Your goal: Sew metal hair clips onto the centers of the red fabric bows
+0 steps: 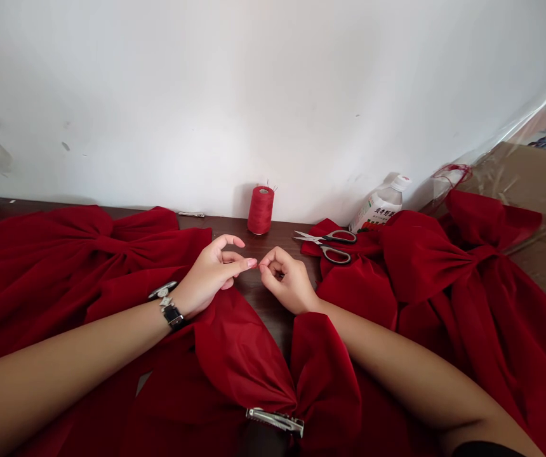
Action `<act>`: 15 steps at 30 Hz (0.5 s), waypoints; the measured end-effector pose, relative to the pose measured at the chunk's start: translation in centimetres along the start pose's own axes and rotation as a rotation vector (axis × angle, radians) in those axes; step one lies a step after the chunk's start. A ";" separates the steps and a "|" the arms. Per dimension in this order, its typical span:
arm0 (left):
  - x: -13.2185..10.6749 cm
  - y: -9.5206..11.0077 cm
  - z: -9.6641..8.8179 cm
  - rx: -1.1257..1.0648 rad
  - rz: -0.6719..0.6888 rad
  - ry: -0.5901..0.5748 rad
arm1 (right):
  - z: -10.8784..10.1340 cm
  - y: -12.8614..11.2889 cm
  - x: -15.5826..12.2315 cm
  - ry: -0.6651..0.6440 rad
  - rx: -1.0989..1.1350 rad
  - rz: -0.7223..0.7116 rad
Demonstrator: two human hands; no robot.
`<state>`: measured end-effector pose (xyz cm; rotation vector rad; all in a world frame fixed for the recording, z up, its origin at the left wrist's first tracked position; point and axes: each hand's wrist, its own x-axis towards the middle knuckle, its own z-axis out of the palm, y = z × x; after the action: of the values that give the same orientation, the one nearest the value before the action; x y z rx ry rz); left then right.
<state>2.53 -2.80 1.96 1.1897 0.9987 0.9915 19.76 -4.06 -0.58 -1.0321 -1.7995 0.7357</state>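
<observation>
My left hand and my right hand meet above the dark wooden table, their fingertips almost touching. Anything fine between them is too thin to make out. Large red fabric bows lie under and beside both forearms, one directly below the hands with a metal clip on its gathered middle. A black wristwatch sits on my left wrist. Just beyond my hands stands a red thread cone with pins in its top.
Black-handled scissors rest on red fabric right of the cone. Behind them leans a plastic bottle. More red bows fill the right side. A white wall rises behind the table, and cardboard lies at far right.
</observation>
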 end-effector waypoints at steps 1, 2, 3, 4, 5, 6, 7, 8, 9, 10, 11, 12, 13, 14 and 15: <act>0.0 0.0 0.0 0.000 -0.014 -0.001 | 0.0 0.1 0.0 0.011 -0.040 -0.028; 0.0 0.1 0.0 0.006 -0.025 -0.001 | 0.0 0.2 0.0 0.027 -0.098 -0.072; -0.1 0.1 0.1 0.017 -0.036 0.000 | 0.1 0.3 0.0 0.044 -0.166 -0.127; -0.1 0.1 0.1 0.031 -0.046 0.000 | 0.1 0.4 0.0 0.061 -0.233 -0.184; -0.1 0.2 0.1 0.044 -0.053 0.001 | 0.0 0.5 0.0 0.076 -0.292 -0.236; -0.1 0.2 0.1 0.054 -0.060 0.001 | 0.0 0.6 0.0 0.090 -0.337 -0.278; 0.0 0.2 0.1 0.058 -0.067 0.003 | 0.0 0.7 0.0 0.101 -0.368 -0.311; 0.0 0.2 0.0 0.058 -0.074 0.002 | 0.0 0.8 0.0 0.109 -0.386 -0.336; 0.0 0.2 0.0 0.054 -0.081 0.000 | -0.1 0.8 0.0 0.117 -0.400 -0.357; 0.1 0.1 0.0 0.046 -0.086 -0.004 | -0.1 0.9 0.0 0.126 -0.419 -0.382; 0.1 0.1 -0.1 0.037 -0.089 -0.010 | -0.2 0.9 0.1 0.135 -0.440 -0.408; 0.1 0.1 -0.1 0.027 -0.091 -0.016 | -0.2 0.9 0.1 0.143 -0.461 -0.432; 0.1 0.1 -0.2 0.012 -0.090 -0.020 | -0.3 0.9 0.1 0.150 -0.481 -0.454; 0.1 0.1 -0.2 -0.007 -0.091 -0.022 | -0.4 0.9 0.1 0.157 -0.499 -0.473; 0.1 0.1 -0.3 -0.030 -0.095 -0.026 | -0.4 0.9 0.1 0.162 -0.514 -0.490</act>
<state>2.26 -2.64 2.02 1.1174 1.0072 0.9116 20.40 -3.50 -1.04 -0.8751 -2.0304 -0.1155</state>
